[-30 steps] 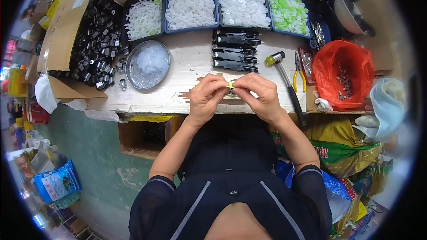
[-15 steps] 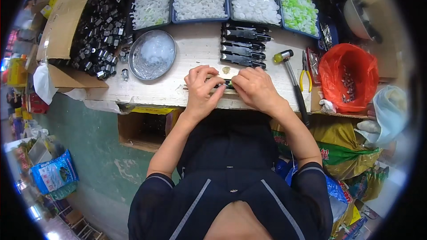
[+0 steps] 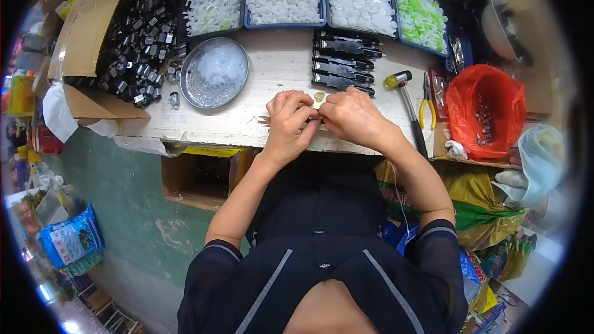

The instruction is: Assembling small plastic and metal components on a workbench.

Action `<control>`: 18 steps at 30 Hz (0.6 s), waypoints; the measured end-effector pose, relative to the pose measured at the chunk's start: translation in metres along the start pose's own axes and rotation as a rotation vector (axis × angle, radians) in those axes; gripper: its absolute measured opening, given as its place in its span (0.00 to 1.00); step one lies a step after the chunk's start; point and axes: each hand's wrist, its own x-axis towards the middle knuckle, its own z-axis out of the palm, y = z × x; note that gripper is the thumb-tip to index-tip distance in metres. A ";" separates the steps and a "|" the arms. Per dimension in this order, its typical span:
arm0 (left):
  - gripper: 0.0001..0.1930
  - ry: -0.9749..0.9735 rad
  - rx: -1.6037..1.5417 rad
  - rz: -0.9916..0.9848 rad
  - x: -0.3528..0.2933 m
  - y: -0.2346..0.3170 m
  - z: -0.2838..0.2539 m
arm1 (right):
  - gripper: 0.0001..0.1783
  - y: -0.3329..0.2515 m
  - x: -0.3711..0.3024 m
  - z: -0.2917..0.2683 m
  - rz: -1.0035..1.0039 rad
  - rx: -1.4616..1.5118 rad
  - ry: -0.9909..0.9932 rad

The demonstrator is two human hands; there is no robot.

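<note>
At the front of the bench, my left hand [image 3: 289, 122] and my right hand [image 3: 356, 117] meet fingertip to fingertip. Both are closed around a small dark part, which the fingers almost wholly hide, so its kind cannot be made out. Just beyond them a small yellowish spot [image 3: 319, 96] marks the bench top. Behind my right hand lies a stack of long black pieces [image 3: 343, 63] with metal strips, set side by side.
A metal dish [image 3: 243, 80] of clear pieces and a carton [image 3: 80, 43] of dark metallic parts stand left. Trays [image 3: 286, 26] of white and green plastic pieces line the back. Right lie a hammer [image 3: 408, 108], yellow-handled pliers [image 3: 427, 108] and a red bag [image 3: 461, 96].
My hands have drawn closer together, and the dark part between them is more hidden now. The right fingers have shifted slightly left and up. The whole view has shifted slightly.
</note>
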 end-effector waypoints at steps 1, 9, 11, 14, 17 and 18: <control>0.07 0.000 -0.006 -0.005 0.000 0.000 0.001 | 0.03 -0.003 0.003 -0.004 0.034 0.010 -0.070; 0.07 -0.029 -0.009 -0.015 0.002 -0.001 0.001 | 0.04 0.008 0.007 -0.004 0.115 0.065 -0.227; 0.06 -0.040 -0.008 -0.040 0.002 0.001 0.000 | 0.05 0.015 -0.006 -0.007 0.101 0.207 -0.069; 0.08 -0.071 0.018 -0.101 0.004 0.009 -0.005 | 0.06 0.031 -0.038 -0.028 0.293 0.319 0.109; 0.09 -0.068 0.061 -0.046 0.006 0.007 -0.004 | 0.06 0.052 -0.079 -0.055 0.478 0.208 0.228; 0.09 -0.069 0.061 -0.043 0.006 0.006 -0.004 | 0.06 0.060 -0.092 -0.063 0.519 0.156 0.273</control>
